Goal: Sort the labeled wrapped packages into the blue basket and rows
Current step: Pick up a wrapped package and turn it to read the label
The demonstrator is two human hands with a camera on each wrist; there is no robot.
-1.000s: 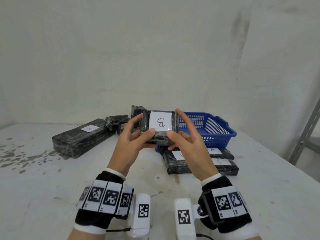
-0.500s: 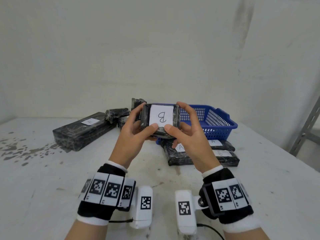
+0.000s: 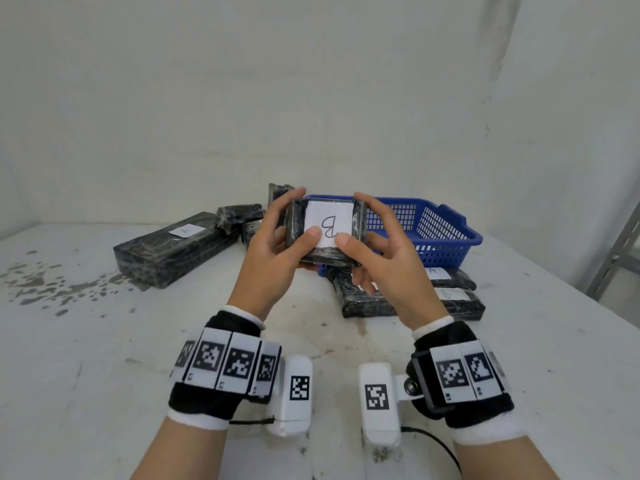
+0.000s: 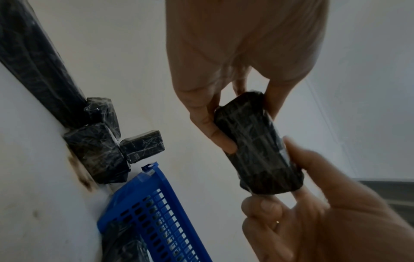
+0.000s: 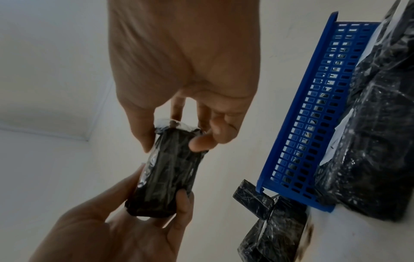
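Between both hands, above the bench (image 3: 104, 341) and in front of the blue basket (image 3: 450, 237), a small black wrapped package (image 3: 327, 233) labelled B is held up. The left hand (image 3: 273, 258) and right hand (image 3: 384, 268) each pinch one end, thumbs pressing its near face. It looks light and stiff, its glossy film probably slippery; the ends seem the safest hold. Fingers hide its underside; the basket's contents are unclear.

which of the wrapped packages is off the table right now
The package labelled B, held up between the left hand and right hand; the others lie on the table.
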